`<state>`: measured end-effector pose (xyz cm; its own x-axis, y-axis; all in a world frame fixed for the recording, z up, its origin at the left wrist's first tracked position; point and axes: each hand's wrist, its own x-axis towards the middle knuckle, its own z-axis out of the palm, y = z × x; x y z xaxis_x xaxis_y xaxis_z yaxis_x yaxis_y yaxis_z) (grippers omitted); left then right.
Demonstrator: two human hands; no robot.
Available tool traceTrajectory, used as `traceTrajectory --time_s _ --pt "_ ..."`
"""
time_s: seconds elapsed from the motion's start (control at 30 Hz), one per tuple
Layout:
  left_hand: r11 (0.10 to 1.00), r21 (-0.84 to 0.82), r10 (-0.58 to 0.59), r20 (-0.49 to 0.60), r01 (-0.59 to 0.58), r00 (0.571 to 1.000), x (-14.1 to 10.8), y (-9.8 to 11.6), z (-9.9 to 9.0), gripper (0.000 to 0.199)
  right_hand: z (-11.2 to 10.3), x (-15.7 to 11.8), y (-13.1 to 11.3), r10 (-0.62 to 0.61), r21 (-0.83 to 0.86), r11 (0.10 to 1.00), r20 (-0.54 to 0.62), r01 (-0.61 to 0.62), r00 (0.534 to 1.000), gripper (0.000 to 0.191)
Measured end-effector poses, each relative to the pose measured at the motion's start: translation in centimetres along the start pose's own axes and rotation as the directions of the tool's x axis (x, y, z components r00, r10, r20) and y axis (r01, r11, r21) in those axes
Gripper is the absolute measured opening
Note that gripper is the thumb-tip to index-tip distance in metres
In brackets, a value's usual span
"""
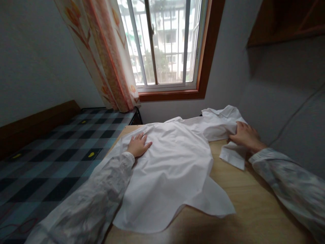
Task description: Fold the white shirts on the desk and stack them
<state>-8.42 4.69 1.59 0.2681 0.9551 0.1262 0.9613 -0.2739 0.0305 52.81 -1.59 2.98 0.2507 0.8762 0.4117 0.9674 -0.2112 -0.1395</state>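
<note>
White shirt [167, 166] laid out on a pale wooden surface [225, 189], seen from the wearer's head cam. The shirt's body covers the surface's L and mid part; its curved hem [149, 225] faces the viewer, w/ one corner flared to the R over bare wood. Soft creases run across the cloth. From the far R of the body, a narrower stretch of cloth [200, 128] extends along the far side to a bunched, raised portion [225, 113]; collar or cuff there, can't tell. A flat white flap [232, 157] lies on the wood just below.

L hand [139, 145]: palm down on the shirt's upper L, fingers spread, thumb out to the R; grip relaxed, nothing grasped. R hand [246, 136]: at the R end of the cloth, touching it, thumb toward the body of the shirt, fingers bent; grip n/c, i.e. can't tell if fabric is pinched or merely pressed. Both forearms in light grey patterned sleeves [101, 186].

Bkgd: bed [76, 162] w/ dark checked cover, L of the surface; flowered curtain [101, 51] beside a brown-framed window [167, 44], bldg. [169, 34] visible outside; wooden shelf unit [284, 23] upper R; thin cable [291, 118] along the R wall [302, 101].
</note>
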Motion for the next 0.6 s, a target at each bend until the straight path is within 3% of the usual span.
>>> traceTrajectory --time_s 0.13,0.27,0.33,0.4,0.5,0.6 --pt "0.979 -0.011 0.201 -0.046 -0.202 0.978 0.1 1.0 -0.6 0.063 -0.3 -1.1 2.8 0.141 0.019 0.989 0.123 -0.144 0.982 0.050" --pt "0.940 -0.084 0.335 0.038 -0.331 0.941 0.0 1.6 -0.6 0.072 -1.8 0.1 4.4 0.207 0.016 0.976 0.238 -0.217 0.949 0.021" --pt "0.945 -0.090 0.319 0.064 -0.313 0.945 -0.1 1.9 -0.4 0.077 -2.9 1.7 5.0 0.198 0.085 0.972 0.187 -0.217 0.962 0.018" --pt "0.951 -0.088 0.304 0.078 -0.298 0.949 -0.2 2.2 -0.3 0.082 -3.9 3.6 5.7 0.213 0.194 0.958 0.022 -0.213 0.977 0.026" --pt "0.953 -0.088 0.298 0.091 -0.290 0.950 -0.4 2.6 -0.1 0.086 -4.9 5.9 6.3 0.251 0.288 0.938 -0.186 -0.192 0.950 0.046" --pt "0.956 -0.092 0.286 0.085 -0.279 0.954 -0.6 3.0 0.0 0.088 -4.7 6.4 5.7 0.248 0.219 0.952 -0.148 -0.213 0.957 0.057"
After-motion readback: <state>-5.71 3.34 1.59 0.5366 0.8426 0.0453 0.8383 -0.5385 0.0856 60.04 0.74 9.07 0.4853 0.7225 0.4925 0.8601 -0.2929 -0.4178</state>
